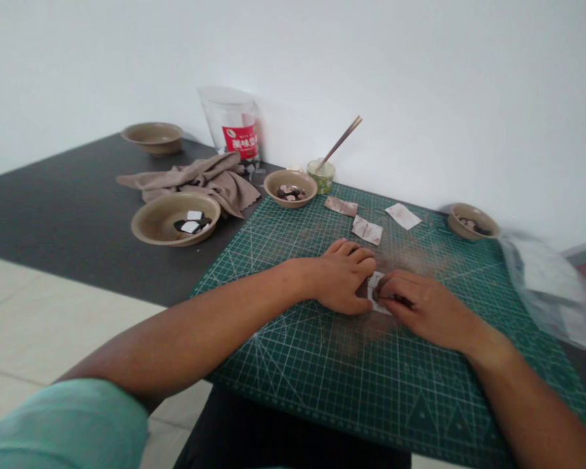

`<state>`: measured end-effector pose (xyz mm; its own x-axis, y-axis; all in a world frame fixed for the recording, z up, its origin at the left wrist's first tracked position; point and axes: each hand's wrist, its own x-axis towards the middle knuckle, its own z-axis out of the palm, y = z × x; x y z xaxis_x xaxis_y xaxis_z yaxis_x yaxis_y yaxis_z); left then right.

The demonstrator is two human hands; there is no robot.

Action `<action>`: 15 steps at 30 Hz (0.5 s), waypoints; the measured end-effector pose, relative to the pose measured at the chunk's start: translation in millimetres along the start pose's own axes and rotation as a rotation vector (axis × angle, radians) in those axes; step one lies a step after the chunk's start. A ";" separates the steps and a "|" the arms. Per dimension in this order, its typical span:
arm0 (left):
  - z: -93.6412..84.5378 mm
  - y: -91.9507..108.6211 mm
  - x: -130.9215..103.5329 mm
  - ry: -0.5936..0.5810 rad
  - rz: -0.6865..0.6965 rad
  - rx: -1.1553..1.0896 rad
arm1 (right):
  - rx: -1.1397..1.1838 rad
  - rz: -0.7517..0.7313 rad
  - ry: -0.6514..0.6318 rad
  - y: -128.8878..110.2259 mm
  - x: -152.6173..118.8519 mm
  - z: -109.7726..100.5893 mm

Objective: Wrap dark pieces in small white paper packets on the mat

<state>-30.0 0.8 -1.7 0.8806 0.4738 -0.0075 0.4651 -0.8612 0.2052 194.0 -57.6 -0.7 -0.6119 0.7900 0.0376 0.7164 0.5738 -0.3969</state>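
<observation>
My left hand [344, 277] lies flat on the green cutting mat [293, 365], fingers spread, its thumb and fingertips at the edge of a small pale paper piece [381, 309] that looks like sandpaper. Over that same paper, my right hand [415, 303] is closed in a pinch. A small brown piece [376, 294] shows at its fingertips, mostly hidden by the fingers. Brown dust is smeared on the mat around both hands. Beyond them lie a brownish creased paper [340, 206], a whitish creased one [367, 230] and a white one [403, 216].
Bowls with small dark and pale pieces stand left [141, 228], at the back [272, 190] and right [493, 229]; another bowl [152, 135] is far left. Near them are a grey-brown cloth [200, 179], clear plastic tub [215, 120], green cup [321, 176] with sticks [340, 141], and plastic bag [551, 286].
</observation>
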 end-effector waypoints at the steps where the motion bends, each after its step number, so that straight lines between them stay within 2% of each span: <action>1: -0.1 0.1 0.1 0.000 -0.002 -0.002 | -0.016 0.005 0.020 -0.4 0.8 1.0; 5: -0.5 0.3 0.5 -0.001 -0.008 -0.003 | -0.121 0.075 0.106 2.3 2.1 -0.5; 10: 0.3 -0.2 0.7 -0.010 -0.011 0.002 | -0.059 0.002 0.013 1.5 -1.1 -3.6; 15: 0.1 -0.5 0.5 -0.013 -0.006 -0.008 | -0.151 0.082 0.129 5.5 1.2 -0.2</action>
<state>-29.9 1.5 -1.9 0.8789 0.4764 -0.0217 0.4697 -0.8567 0.2132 197.3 -53.4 -2.6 -0.5084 0.8511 0.1313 0.8102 0.5244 -0.2618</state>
